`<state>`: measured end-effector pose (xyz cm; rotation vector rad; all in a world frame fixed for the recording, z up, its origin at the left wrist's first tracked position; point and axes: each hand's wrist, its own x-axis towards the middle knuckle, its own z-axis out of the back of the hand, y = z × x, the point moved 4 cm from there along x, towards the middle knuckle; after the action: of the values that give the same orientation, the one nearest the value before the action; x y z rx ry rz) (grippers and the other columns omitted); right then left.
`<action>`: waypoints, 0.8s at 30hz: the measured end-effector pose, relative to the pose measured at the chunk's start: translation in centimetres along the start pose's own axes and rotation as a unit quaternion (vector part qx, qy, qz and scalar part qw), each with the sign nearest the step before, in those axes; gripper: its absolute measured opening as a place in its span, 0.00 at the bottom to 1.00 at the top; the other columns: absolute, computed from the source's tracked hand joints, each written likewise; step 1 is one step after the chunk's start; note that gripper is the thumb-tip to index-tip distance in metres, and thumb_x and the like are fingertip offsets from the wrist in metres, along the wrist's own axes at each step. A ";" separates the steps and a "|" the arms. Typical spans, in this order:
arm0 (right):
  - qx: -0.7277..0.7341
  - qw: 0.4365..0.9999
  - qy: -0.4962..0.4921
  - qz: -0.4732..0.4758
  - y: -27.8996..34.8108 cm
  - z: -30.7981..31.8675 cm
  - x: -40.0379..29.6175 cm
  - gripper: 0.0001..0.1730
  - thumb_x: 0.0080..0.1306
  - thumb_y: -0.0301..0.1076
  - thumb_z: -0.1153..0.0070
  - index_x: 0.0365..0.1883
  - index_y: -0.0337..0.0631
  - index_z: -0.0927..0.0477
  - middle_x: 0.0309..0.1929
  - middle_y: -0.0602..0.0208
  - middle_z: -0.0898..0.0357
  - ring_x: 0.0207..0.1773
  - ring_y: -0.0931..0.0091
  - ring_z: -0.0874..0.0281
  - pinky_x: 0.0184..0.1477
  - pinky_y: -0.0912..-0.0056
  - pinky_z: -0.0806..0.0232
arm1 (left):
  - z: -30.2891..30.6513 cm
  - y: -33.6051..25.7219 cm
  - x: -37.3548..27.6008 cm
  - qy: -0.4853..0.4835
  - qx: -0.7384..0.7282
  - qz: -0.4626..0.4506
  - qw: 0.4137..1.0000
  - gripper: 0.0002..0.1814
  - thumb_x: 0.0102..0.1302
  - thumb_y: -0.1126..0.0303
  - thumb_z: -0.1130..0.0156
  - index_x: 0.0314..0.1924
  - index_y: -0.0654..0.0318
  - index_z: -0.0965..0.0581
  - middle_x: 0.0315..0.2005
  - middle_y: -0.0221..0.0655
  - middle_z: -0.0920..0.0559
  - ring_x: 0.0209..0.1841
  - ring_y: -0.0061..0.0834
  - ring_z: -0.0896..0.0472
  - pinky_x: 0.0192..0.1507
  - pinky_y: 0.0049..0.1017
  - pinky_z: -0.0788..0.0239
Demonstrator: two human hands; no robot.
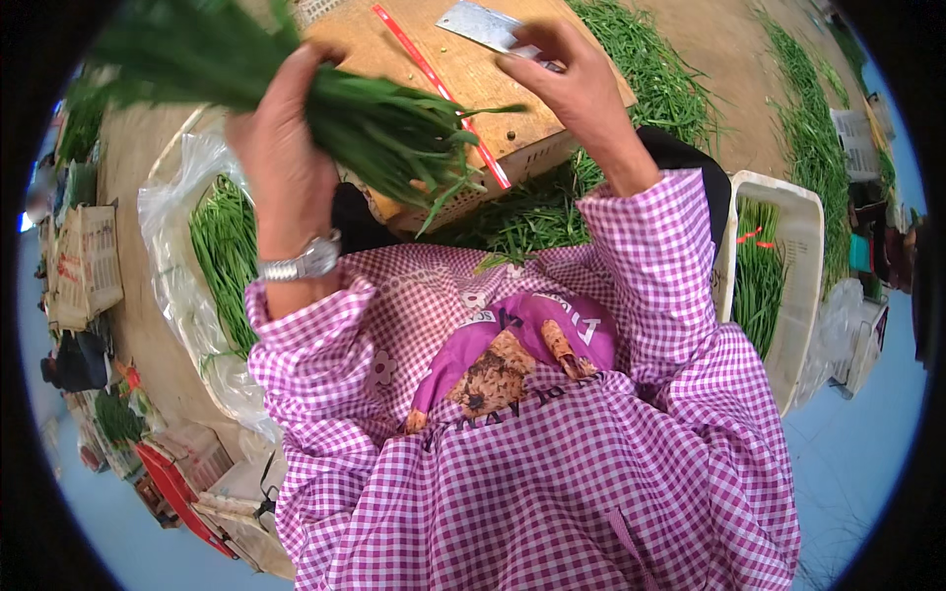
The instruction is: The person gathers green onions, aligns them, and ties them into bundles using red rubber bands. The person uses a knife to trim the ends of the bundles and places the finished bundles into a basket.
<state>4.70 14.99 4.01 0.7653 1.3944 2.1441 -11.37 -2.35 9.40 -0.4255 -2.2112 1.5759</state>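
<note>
A thick bunch of long green leafy stalks, like garlic chives, is held in my left hand, blurred by motion, above the left side of a wooden board. My right hand is at the board's right part, its fingers and thumb around the near end of a cleaver's metal blade; how firmly they grip is partly hidden. A red and white strip lies slantwise across the board between both hands. The board rests on a plastic crate.
Loose green leaves lie beside the board, with more below it. At left stands a plastic-lined basket of stalks. A white plastic tub at right holds a bunch with red ties. Several crates stand farther left.
</note>
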 end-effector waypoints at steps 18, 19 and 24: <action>-0.129 0.992 -0.015 0.010 -6.6 -4.3 -2.5 0.16 0.60 0.37 0.45 0.43 0.35 0.24 0.41 0.61 0.29 0.40 0.69 0.26 0.45 0.65 0.32 | 19.8 1.8 -6.4 -0.192 -0.285 0.172 0.923 0.04 0.64 0.74 0.39 0.35 0.66 0.25 0.30 0.35 0.21 0.36 0.28 0.24 0.46 0.29 0.28; -0.090 0.996 0.009 -0.011 -3.8 -4.9 -3.4 0.18 0.60 0.39 0.43 0.44 0.36 0.24 0.41 0.61 0.29 0.39 0.70 0.25 0.44 0.66 0.31 | 20.0 1.3 -6.5 -0.183 -0.288 0.174 0.924 0.04 0.64 0.74 0.39 0.35 0.66 0.25 0.30 0.35 0.21 0.36 0.28 0.24 0.46 0.29 0.28; -0.025 0.980 0.143 0.136 1.2 -12.1 -5.0 0.18 0.60 0.41 0.40 0.44 0.40 0.23 0.42 0.64 0.26 0.37 0.73 0.23 0.38 0.68 0.29 | 19.6 1.0 -6.2 -0.188 -0.245 0.170 0.936 0.04 0.65 0.73 0.39 0.35 0.65 0.24 0.31 0.36 0.21 0.36 0.30 0.24 0.46 0.30 0.29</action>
<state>0.16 3.31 0.14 0.6823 1.4348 2.5763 -15.26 -21.08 1.89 -0.7322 -2.9757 1.3255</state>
